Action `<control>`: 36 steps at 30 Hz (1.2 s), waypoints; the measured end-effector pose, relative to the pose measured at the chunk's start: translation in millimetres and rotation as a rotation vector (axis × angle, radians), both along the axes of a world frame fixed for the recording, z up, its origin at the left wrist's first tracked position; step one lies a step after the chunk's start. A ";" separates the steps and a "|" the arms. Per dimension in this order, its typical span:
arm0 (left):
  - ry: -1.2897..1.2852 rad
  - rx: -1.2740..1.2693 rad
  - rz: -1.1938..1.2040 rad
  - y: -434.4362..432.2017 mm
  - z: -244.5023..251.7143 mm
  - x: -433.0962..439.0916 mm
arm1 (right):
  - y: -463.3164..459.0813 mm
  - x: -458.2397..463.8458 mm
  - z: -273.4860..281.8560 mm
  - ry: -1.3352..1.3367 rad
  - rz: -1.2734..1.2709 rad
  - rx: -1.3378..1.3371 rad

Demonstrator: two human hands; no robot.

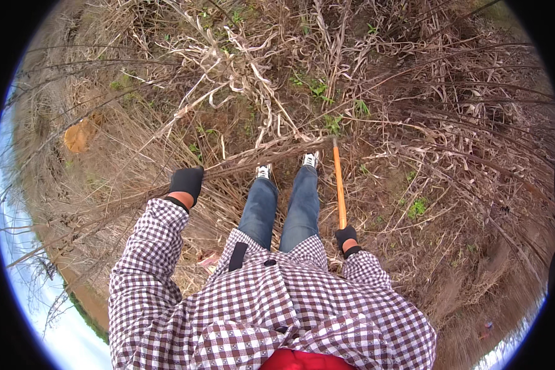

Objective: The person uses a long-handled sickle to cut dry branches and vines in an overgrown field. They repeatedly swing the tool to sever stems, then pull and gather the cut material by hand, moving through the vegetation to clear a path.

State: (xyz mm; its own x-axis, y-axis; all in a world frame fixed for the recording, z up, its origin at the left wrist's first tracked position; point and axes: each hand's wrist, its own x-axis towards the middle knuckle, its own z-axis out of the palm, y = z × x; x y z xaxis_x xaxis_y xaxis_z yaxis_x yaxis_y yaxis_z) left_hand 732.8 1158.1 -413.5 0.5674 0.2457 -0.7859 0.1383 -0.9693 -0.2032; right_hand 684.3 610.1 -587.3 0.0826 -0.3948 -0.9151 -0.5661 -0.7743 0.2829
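Note:
My left hand (187, 181), in a black glove, is closed around a bundle of dry brown stalks (254, 157). The stalks run from that fist across the front of my feet to the tool's far end, and thin tops trail out to the left behind it. In my black-gloved right hand (346, 237) is the orange handle (340, 185) of a long-handled tool. A short grey metal collar (335, 142) shows at the handle's far end, touching or very near the stalks. The tool's head cannot be made out among them.
Pale dry corn-like stalks (254, 60) lie and lean ahead of my white-laced shoes (310, 160). Dense brown brush (481, 106) spreads to the right. An orange-brown rounded object (77, 136) sits at the left. Small green weeds (417, 208) dot the soil.

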 end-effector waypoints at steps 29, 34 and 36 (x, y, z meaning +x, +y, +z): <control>-0.414 0.206 -0.376 58.6 7.9 29.5 | 143.1 95.5 -52.2 -0.517 -0.572 0.503; -0.507 0.316 -0.422 61.2 3.8 47.5 | 160.5 143.9 -47.7 -0.597 -0.060 0.405; -0.415 0.395 -0.392 64.6 10.3 57.8 | 175.9 160.8 -43.8 -0.613 0.031 0.452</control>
State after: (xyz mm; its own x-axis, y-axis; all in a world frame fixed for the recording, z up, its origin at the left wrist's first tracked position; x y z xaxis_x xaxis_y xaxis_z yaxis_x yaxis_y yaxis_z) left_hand 790.6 1222.6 -403.2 0.9071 0.1841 -0.3786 -0.0647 -0.8277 -0.5574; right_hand 845.0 785.9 -631.2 0.6331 0.0179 -0.7739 -0.4958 -0.7585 -0.4230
